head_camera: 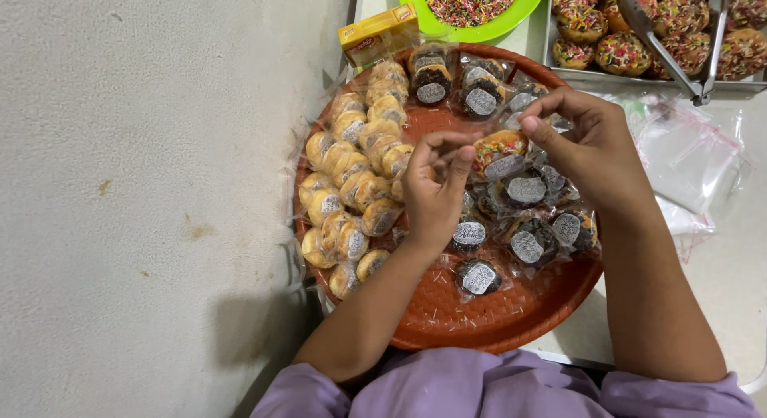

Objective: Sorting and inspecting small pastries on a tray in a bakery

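Both my hands hold one small clear bag with a sprinkle-topped pastry (499, 152) above a round red woven tray (487, 318). My left hand (434, 190) pinches the bag's left edge, and my right hand (587, 146) pinches its right edge. The tray holds several wrapped golden pastries (351, 186) stacked on its left side. Several wrapped dark chocolate pastries (527, 242) with grey round stickers lie under and below my hands.
A green plate of coloured sprinkles (471, 7) and a small yellow box (377, 36) sit beyond the tray. A metal tray of unwrapped sprinkle-topped pastries (639, 35) with metal tongs (667, 55) stands at the top right. Loose clear plastic bags (687, 162) lie to the right. A grey wall (144, 186) fills the left.
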